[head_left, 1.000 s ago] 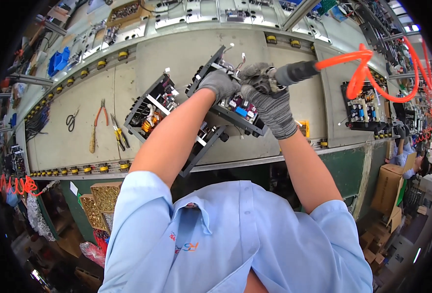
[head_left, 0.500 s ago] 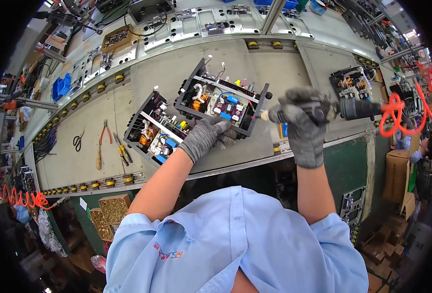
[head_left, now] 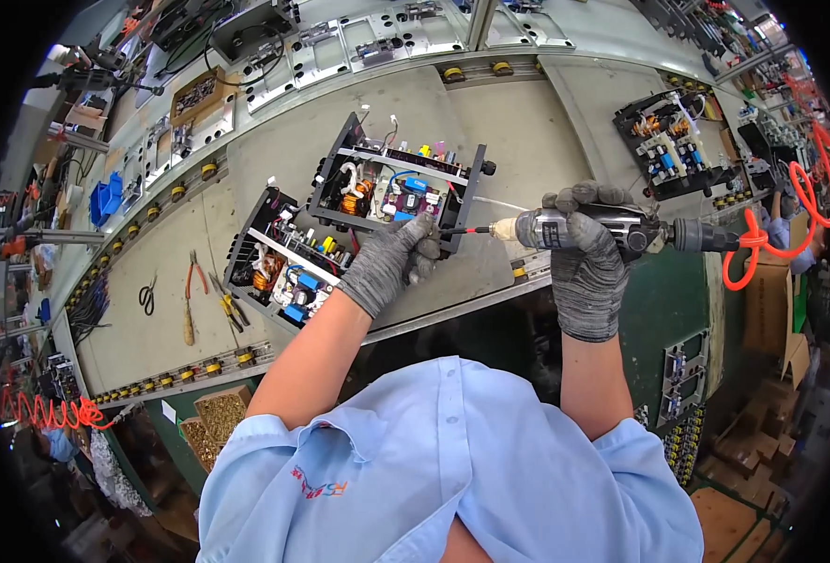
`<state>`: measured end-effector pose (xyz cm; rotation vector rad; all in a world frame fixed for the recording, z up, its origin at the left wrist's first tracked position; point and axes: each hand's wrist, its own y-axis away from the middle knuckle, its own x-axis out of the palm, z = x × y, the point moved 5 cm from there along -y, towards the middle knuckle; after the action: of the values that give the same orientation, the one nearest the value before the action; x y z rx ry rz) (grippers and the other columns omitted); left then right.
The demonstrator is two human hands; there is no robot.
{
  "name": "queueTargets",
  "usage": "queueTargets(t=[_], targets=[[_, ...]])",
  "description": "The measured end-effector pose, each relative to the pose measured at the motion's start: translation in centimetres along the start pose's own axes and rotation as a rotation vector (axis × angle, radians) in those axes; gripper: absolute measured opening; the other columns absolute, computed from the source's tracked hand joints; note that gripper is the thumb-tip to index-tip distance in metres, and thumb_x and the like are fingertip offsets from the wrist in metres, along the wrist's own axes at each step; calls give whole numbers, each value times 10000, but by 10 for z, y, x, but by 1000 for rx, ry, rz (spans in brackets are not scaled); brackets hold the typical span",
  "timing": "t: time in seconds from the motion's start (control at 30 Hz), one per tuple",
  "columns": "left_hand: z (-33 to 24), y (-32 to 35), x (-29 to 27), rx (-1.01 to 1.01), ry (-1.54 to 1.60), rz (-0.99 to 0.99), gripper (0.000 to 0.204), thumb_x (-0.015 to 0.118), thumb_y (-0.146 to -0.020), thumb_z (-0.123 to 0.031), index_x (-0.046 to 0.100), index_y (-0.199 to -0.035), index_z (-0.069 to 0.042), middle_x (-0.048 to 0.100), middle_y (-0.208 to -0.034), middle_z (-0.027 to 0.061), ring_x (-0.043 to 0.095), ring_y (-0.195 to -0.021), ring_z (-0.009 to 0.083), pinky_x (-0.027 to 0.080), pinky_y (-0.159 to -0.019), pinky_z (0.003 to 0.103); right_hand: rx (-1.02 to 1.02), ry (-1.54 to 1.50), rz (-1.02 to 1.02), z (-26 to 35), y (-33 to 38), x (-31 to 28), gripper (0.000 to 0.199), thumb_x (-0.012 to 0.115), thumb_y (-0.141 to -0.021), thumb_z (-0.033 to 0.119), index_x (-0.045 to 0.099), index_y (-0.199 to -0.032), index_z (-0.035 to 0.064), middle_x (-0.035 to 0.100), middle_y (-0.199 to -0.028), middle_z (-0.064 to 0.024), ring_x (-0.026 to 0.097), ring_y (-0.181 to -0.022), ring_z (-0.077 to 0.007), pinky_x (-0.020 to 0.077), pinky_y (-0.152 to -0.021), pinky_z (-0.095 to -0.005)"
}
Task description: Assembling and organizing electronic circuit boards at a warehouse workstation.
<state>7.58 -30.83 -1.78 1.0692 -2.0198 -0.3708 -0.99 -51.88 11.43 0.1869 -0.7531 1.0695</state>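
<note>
Blk open-top elec. chassis (head_left: 387,192), copper coil (head_left: 357,199), blue comps. (head_left: 417,184), L hand (head_left: 391,258) at edge, grip unclear, R hand (head_left: 588,267) clasping air screwdriver (head_left: 546,228)

Factory workshop around a long grey desk (head_left: 518,131)
Yellow-wheeled rollers (head_left: 212,367) line the desk's near and far edges; a metal post (head_left: 481,25) stands beyond the far edge. Green panelling (head_left: 657,296) drops below the near edge, with cardboard boxes (head_left: 767,305) toward that edge's right end.
</note>
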Motion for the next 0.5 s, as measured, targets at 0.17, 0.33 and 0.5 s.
queueTargets(t=[0.17, 0.33, 0.5], targets=[[2, 0, -3, -5, 4, -26, 331, 593, -1012, -363, 590, -949, -38, 572, -645, 22, 499, -407, 111, 371, -337, 235, 41, 18, -39, -9, -1, 5, 419, 779, -772, 21, 608, -1150, 71, 674, -1073, -104, 683, -989, -253, 584, -906, -439], [-1, 3, -3, 16, -13, -46, 343, 573, -1021, -364, 578, -905, -41, 562, -623, 19, 485, -390, 112, 355, -322, 241, 42, 7, -15, -14, -3, 11, 417, 783, -767, 28, 616, -1147, 70, 675, -1070, -98, 685, -985, -232, 597, -881, -420], [-2, 1, 3, -96, 26, -66, 339, 575, -1021, -379, 626, -915, -61, 537, -555, -33, 455, -370, 60, 352, -318, 203, 37, 30, 88, -14, -6, 16, 404, 785, -781, 31, 617, -1146, 71, 676, -1071, -98, 685, -994, -227, 600, -880, -412]])
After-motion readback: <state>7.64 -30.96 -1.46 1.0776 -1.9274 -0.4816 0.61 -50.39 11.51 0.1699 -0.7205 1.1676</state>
